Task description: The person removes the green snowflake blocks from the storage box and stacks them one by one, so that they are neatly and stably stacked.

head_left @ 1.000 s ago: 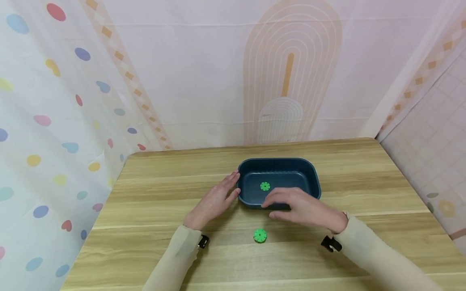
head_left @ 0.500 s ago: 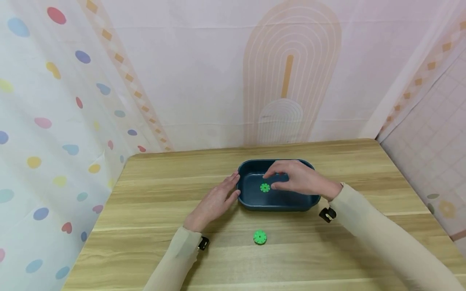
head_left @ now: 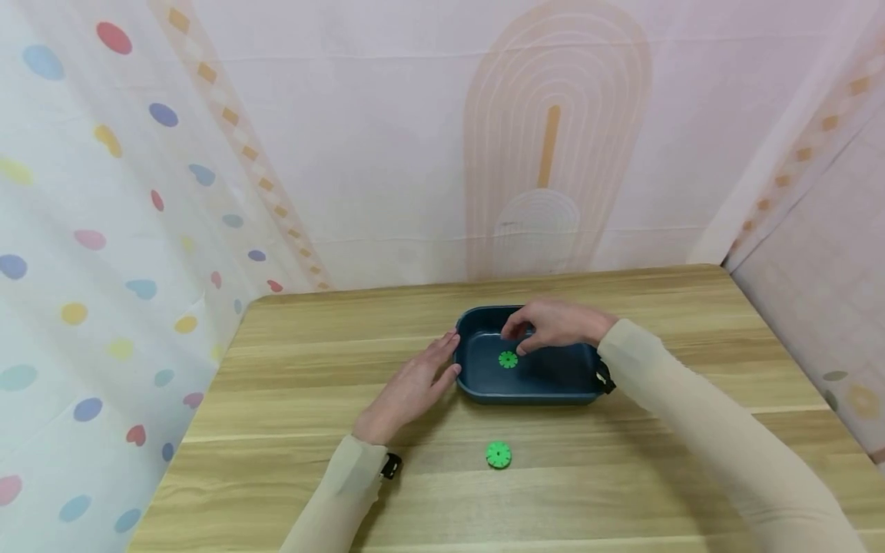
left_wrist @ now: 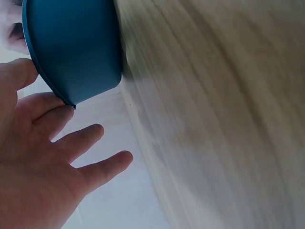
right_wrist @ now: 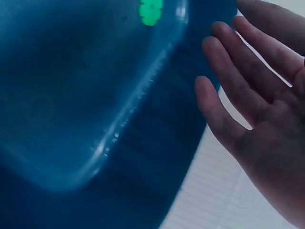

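Note:
A dark blue rectangular tub [head_left: 553, 399] stands on the table. Inside it, on the floor near the left end, lies a green notched disc [head_left: 508, 359]. My left hand [head_left: 408, 388] touches the tub's left rim with thumb and fingertips; in the left wrist view its other fingers stretch out free beside the blue wall [left_wrist: 76, 52]. Over the tub's interior hovers my right hand [head_left: 556, 322], fingers slightly bent, thumb and index apart near the disc. Nothing shows in its grasp in the right wrist view. Another green notched disc [head_left: 498, 455] rests on the table in front of the tub.
The wood-grain table [head_left: 276, 369] extends to both sides of the tub. A patterned curtain [head_left: 387, 169] hangs behind the table's back edge and along its left side. Both wrists carry a black strap clip [head_left: 391, 465].
My right hand has moved from the tub's front edge to above its inside, toward the back. The left hand stays at the rim, and both discs lie where they were.

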`<state>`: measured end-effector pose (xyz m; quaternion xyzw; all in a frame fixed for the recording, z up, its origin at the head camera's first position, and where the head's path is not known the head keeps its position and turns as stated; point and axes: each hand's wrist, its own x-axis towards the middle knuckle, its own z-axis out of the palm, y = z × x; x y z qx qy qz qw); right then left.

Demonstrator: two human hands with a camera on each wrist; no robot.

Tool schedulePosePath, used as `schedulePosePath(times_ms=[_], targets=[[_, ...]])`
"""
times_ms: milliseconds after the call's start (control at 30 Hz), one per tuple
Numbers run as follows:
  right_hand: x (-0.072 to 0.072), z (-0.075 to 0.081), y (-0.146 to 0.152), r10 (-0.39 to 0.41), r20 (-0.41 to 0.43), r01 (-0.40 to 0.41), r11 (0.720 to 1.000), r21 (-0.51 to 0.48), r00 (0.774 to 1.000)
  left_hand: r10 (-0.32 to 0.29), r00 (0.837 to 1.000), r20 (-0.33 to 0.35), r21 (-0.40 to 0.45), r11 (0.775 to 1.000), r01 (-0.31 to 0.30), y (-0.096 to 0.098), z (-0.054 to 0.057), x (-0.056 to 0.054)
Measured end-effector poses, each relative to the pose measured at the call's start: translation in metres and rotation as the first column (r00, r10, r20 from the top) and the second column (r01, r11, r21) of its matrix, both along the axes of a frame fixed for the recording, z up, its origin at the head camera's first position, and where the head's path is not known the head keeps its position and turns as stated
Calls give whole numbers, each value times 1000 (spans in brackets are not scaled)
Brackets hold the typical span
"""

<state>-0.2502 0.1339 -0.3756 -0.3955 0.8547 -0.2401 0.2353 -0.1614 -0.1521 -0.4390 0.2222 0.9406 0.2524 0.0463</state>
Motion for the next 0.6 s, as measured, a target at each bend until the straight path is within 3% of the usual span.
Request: schedulePosePath(times_ms=[233, 367, 600], targets=[[-9, -13, -11, 15, 130, -27, 995, 92, 991, -5, 1000, 0, 6, 1000, 5, -1, 3, 5], [-11, -16, -15, 32, 136, -51, 989, 139, 990, -3, 1000, -9, 11, 1000, 3, -1, 3, 6], [-11, -23, -22, 66, 152, -80, 993, 87, 986, -4, 1000, -15, -1, 1000, 4, 1, 1, 9]])
